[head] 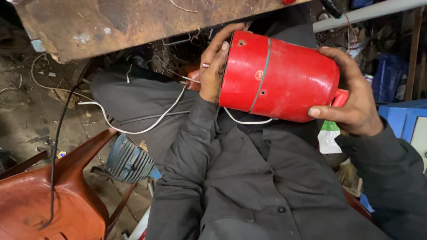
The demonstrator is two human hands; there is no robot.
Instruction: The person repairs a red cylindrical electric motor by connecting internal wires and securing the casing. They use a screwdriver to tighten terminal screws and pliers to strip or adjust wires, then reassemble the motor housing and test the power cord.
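Note:
A red cylindrical plastic housing lies sideways in front of my chest, held between both hands. My left hand cups its left end, fingers curled over the rim, a ring on one finger. My right hand wraps around its right end, thumb pressed on the underside near a small red tab. A grey seam runs around the housing, with small holes beside it. A white wire trails from under the housing across my lap.
A rusty metal bench edge overhangs at the top. A brown plastic chair stands at lower left with a black cable over it. A blue finned motor body lies by my leg. A blue box sits right.

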